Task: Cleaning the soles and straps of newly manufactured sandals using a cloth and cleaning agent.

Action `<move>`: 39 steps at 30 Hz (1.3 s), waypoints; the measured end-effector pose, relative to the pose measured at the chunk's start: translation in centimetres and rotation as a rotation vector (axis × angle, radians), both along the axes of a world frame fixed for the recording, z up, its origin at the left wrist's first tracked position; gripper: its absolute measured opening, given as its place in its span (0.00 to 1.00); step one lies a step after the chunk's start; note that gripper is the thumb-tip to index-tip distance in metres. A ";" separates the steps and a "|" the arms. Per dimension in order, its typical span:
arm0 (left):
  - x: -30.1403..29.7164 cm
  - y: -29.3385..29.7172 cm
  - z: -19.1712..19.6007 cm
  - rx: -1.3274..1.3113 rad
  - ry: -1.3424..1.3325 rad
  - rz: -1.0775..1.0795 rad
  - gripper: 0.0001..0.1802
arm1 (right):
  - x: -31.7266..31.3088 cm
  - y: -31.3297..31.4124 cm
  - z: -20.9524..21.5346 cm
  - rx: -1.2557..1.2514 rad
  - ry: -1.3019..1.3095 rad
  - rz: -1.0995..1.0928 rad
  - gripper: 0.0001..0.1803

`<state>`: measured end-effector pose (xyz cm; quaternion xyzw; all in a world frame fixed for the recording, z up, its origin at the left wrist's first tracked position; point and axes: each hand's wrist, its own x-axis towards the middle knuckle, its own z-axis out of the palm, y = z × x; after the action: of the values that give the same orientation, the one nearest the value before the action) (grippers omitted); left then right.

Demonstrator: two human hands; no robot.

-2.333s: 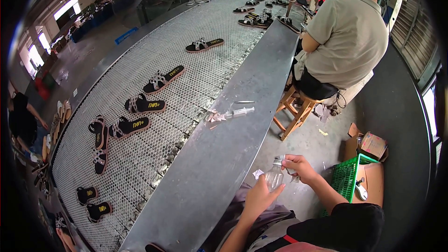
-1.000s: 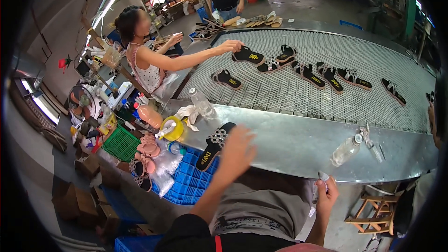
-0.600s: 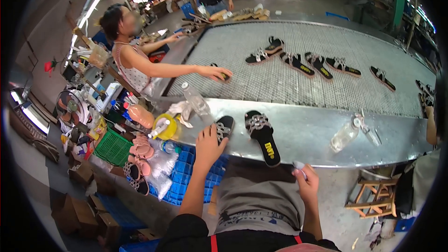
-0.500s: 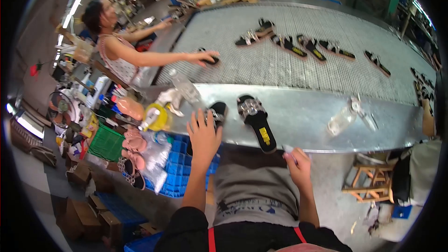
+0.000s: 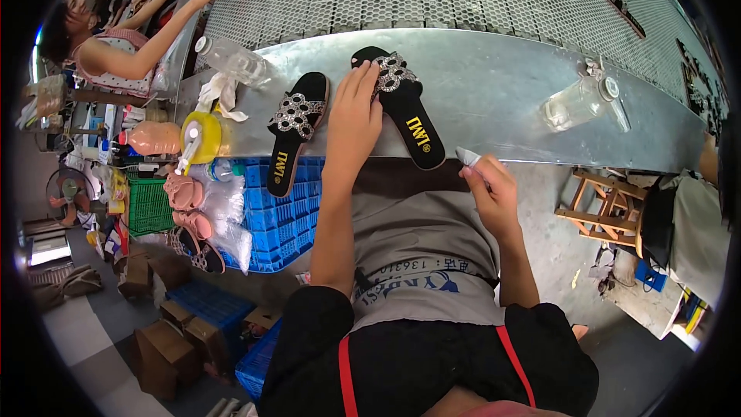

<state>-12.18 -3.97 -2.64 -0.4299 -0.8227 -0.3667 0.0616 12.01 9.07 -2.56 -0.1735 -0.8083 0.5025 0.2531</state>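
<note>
Two black slide sandals with jewelled, silvery cut-out straps rest on the metal ledge in front of me. My left hand [image 5: 356, 112] is between them, fingers stretched out and fingertips at the strap of the right sandal [image 5: 413, 120]; whether they press on it I cannot tell. The left sandal [image 5: 292, 135] stands apart from that hand, its heel out over the ledge's near edge. Close to the right sandal's heel, my right hand [image 5: 494, 189] is closed, thumb against fingers, with a small pale grey cloth-like piece [image 5: 468, 157] at its fingertips.
Clear plastic bottles [image 5: 235, 60] [image 5: 580, 104] lie at either end of the metal ledge [image 5: 494, 108]. Beyond is a mesh conveyor [image 5: 324, 4] bearing several sandals. A co-worker [image 5: 116, 54] reaches over it at far left. Below left is a blue crate [image 5: 282, 216]; a wooden stool [image 5: 602, 208] stands right.
My view has tilted down and nearer the ledge. My left hand has gone from the left sandal to the right sandal's strap. My right hand stays by the right sandal's heel.
</note>
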 end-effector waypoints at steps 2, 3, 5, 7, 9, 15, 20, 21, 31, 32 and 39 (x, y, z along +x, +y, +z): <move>-0.2 0.8 0.0 0.044 -0.056 -0.041 0.27 | 0.2 0.2 0.0 -0.006 0.007 -0.018 0.02; -0.6 1.3 0.3 0.021 -0.112 -0.226 0.27 | 0.3 0.2 0.1 -0.012 0.019 -0.026 0.02; -1.0 2.2 1.1 0.006 -0.173 -0.427 0.28 | 0.4 0.4 0.4 -0.011 0.012 -0.057 0.02; -1.2 3.0 2.0 -0.177 -0.160 -0.605 0.29 | 0.1 0.9 0.7 -0.005 0.005 -0.091 0.02; -0.7 3.3 2.9 -0.130 -0.246 -0.627 0.30 | -0.1 1.6 1.2 0.031 0.016 -0.161 0.03; 4.9 5.5 3.2 -0.276 0.146 -0.116 0.32 | -2.2 3.7 0.7 0.092 -0.049 -0.179 0.05; 6.2 4.8 1.9 -0.269 0.044 -0.276 0.38 | -3.5 5.1 0.2 0.260 -0.113 -0.201 0.09; 6.2 4.3 2.1 -0.274 0.046 -0.292 0.37 | -3.3 4.9 0.5 0.327 -0.145 -0.166 0.10; 6.3 4.0 1.2 -0.226 -0.074 -0.304 0.30 | -5.2 4.3 2.2 0.644 -0.488 -0.081 0.24; 6.2 3.9 1.2 -0.234 -0.085 -0.307 0.30 | -5.1 4.2 2.6 0.659 -0.500 -0.065 0.26; 6.3 3.8 1.0 -0.229 -0.078 -0.294 0.32 | -5.5 3.8 2.9 0.674 -0.571 -0.055 0.29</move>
<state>-5.85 -0.13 -1.62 -0.5350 -0.7892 -0.2922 -0.0741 6.52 12.87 0.37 -0.2345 -0.9596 0.1360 0.0754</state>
